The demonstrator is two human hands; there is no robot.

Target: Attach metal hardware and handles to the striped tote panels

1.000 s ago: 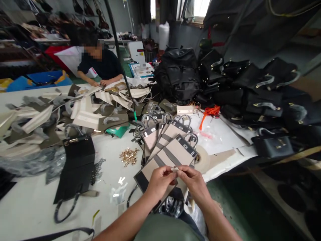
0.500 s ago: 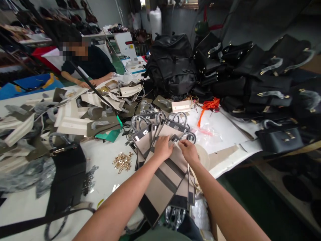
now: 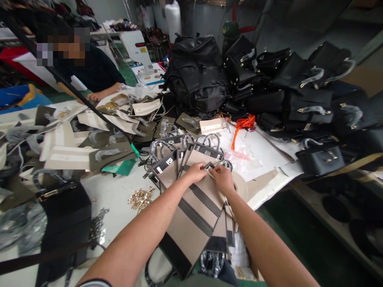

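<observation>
My left hand (image 3: 197, 173) pinches the left side of the top edge of a beige and black bag panel (image 3: 191, 217). Close beside it, my right hand (image 3: 222, 177) has its fingertips closed on the same dark edge, by a small pale piece too small to make out. The panel lies slanted over other panels (image 3: 166, 169) with plastic-wrapped handles (image 3: 209, 139) at their tops. A roll of pale tape (image 3: 241, 187) sits just right of my right hand.
Gold metal fittings (image 3: 141, 198) lie left of the panels. A black bag piece (image 3: 66, 223) is at left, olive and cream pieces (image 3: 70, 157) behind it. Black bags (image 3: 299, 99) and a backpack (image 3: 196, 75) stand behind. A person (image 3: 89, 71) sits at back left.
The view has turned a little, so most of the scene sits further left. My fingers have shifted slightly along the panel's top edge, both hands staying close together there.
</observation>
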